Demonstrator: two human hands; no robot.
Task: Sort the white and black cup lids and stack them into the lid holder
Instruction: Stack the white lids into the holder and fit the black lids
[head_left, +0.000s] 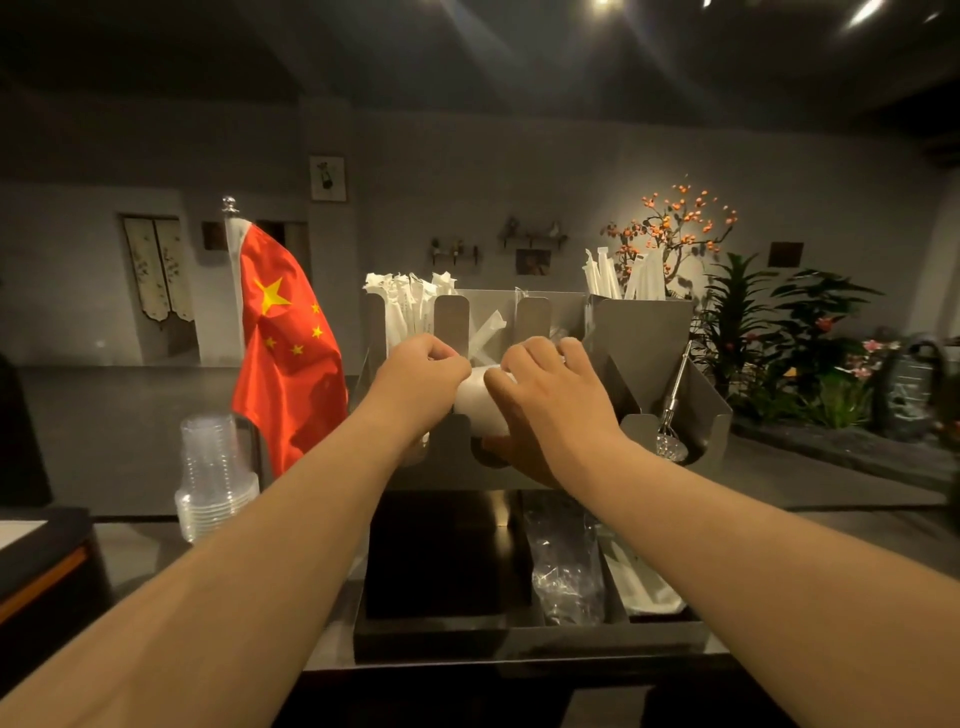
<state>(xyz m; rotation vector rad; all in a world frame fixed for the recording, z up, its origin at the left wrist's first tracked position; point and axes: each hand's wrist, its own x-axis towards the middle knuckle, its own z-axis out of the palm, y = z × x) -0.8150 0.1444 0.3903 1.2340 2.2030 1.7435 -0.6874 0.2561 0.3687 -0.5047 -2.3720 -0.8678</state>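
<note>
A stainless steel lid holder (649, 332) with several slanted slots stands on the counter in front of me. Between my two hands is a stack of white cup lids (480, 408), held over the middle slot. My left hand (421, 371) grips the stack's left side with curled fingers. My right hand (550, 395) wraps round its right side, thumb underneath. Most of the stack is hidden by the hands. No black lids show in this view.
Wrapped straws (410, 306) stand in the holder's back compartments. A whisk (672, 415) leans in its right slot. A red flag (283, 343) and a stack of clear plastic cups (213, 478) stand at the left. A tray with plastic wrapping (566, 566) lies nearer me.
</note>
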